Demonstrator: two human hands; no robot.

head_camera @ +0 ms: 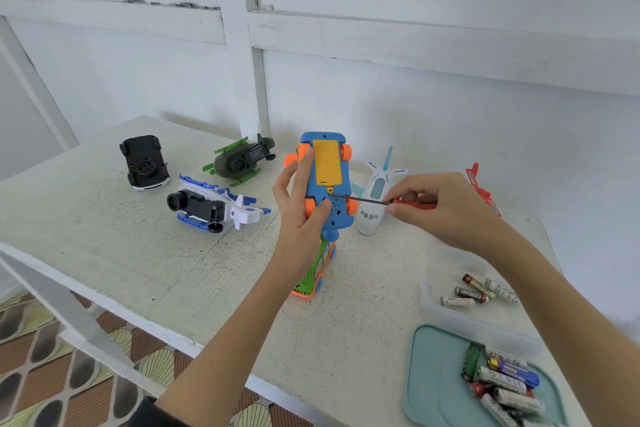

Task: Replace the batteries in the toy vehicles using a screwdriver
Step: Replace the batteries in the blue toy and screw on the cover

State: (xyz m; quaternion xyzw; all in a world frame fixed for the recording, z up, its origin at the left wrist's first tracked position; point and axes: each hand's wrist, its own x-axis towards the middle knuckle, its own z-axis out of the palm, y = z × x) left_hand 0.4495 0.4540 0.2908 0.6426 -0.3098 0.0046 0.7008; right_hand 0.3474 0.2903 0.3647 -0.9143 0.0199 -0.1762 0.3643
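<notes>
We've got the blue plastic toy car with orange wheels (327,180) held up off the white painted table (138,253), belly toward us, so its yellow battery cover (327,163) is in plain sight. Our left hand (298,204) wraps around its side, thumb on the lower end and fingers up by the top wheel. Our right hand (446,204) pinches the red-handled screwdriver (381,201), and its thin dark shaft points at the small tab under the cover; looks like the tip is in the screw, but it's too small to be sure. Right below the car sits a green and orange toy bus (313,274), with a white toy aeroplane (375,198) just beside. Near our right forearm, a clear plastic tub (436,302) and a teal lid (433,385) both hold loose batteries (502,381).
</notes>
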